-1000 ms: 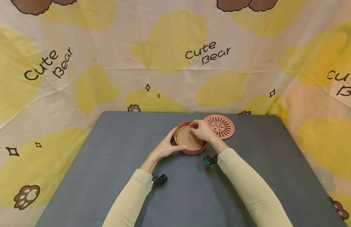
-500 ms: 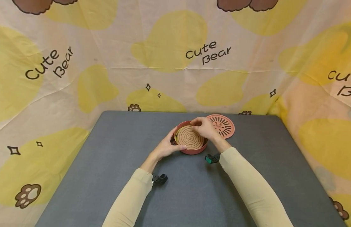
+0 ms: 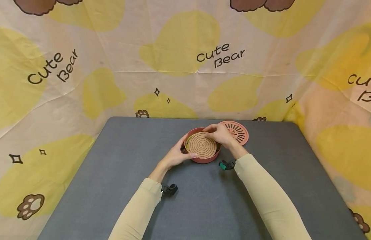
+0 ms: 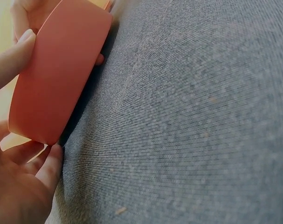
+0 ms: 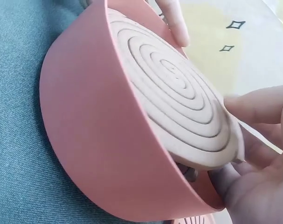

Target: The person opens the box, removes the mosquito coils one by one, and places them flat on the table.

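A round pink mosquito coil holder (image 3: 205, 160) stands toward the back of the table, with a tan spiral mosquito coil (image 3: 202, 145) lying tilted inside its rim. My left hand (image 3: 174, 155) grips the holder's left side, thumb at the front wall and fingers around the back. In the left wrist view, the holder's smooth wall (image 4: 62, 70) sits between thumb and fingers. My right hand (image 3: 222, 135) pinches the coil's far right edge. The right wrist view shows that coil (image 5: 178, 88) raised on the right-hand side, with fingertips above and below its edge.
A pink slotted lid (image 3: 240, 132) lies flat behind the right hand, partly covered by it. The grey table (image 3: 197, 203) ends at a hanging printed cloth (image 3: 179, 43) at the back and sides. Each wrist wears a black strap mount.
My right hand has shifted slightly to the right, still at the coil's edge, and the coil has moved a little right with it. My left hand stays on the holder.
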{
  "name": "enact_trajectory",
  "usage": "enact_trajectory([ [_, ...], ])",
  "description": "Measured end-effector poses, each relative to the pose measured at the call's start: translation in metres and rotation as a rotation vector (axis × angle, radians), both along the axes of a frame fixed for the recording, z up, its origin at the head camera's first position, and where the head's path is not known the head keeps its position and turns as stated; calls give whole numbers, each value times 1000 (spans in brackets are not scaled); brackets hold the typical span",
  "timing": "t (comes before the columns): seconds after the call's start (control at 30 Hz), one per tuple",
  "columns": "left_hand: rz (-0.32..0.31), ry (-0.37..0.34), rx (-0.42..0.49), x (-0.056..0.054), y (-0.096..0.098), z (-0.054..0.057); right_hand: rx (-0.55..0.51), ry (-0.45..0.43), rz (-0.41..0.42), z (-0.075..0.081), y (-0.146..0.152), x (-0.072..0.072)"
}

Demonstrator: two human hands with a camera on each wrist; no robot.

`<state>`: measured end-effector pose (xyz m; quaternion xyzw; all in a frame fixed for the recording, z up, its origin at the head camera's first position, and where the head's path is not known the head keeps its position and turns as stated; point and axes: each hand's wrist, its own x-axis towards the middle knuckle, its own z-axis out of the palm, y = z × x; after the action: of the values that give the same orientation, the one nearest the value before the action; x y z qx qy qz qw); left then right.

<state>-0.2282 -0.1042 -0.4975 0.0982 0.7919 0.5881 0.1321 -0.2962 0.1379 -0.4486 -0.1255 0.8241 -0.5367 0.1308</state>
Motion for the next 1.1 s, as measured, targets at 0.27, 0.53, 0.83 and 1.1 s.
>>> enact_trajectory([
  [0.27,-4,3,9,-1,1,-2,-17,-35,10,3,0,3],
  [0.53,3,-2,-4,0,1,0,-51,-17,26,0,4,3],
  [0.83,3,-17,-8,1,0,2,-53,10,5,17,14,5],
  [1.1,-9,-4,7,-1,0,-1,-96,15,-27,33,31,11],
])
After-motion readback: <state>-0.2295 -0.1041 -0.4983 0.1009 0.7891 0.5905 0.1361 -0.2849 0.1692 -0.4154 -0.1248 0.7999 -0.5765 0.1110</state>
